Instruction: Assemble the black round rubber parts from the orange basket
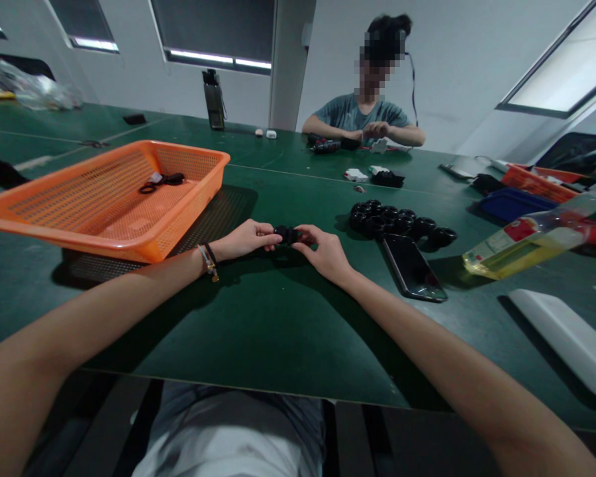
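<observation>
Left hand (251,238) and right hand (324,250) pinch one black part (287,235) between them. Orange basket (110,224) left, phone (414,268) right on desk (278,324).

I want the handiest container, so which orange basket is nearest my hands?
The large perforated basket on your left, close to your left hand; the other orange basket sits farther off, right, beside the blue tray.
</observation>
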Demonstrator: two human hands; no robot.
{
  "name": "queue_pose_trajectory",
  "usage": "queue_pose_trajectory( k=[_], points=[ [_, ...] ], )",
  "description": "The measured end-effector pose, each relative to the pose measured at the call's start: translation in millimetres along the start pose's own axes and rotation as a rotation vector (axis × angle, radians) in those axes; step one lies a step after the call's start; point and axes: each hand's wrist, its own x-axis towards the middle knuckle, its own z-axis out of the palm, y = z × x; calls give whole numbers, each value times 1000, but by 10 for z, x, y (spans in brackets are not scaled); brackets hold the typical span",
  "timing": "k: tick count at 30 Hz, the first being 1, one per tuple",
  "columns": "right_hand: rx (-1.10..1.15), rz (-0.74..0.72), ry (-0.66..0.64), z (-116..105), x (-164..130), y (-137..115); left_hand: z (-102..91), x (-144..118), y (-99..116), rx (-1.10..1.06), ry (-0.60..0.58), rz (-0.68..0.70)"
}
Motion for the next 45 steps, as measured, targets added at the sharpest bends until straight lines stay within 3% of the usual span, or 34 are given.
queue_pose_trajectory(
  k=[29, 45],
  points=[
    [-33, -19, 3, -7, 2, 9, -3, -1, 9, 6, -7, 12],
    [79, -12, 17, 18, -8, 17, 9, 2, 31, 0, 3, -2]
  ],
)
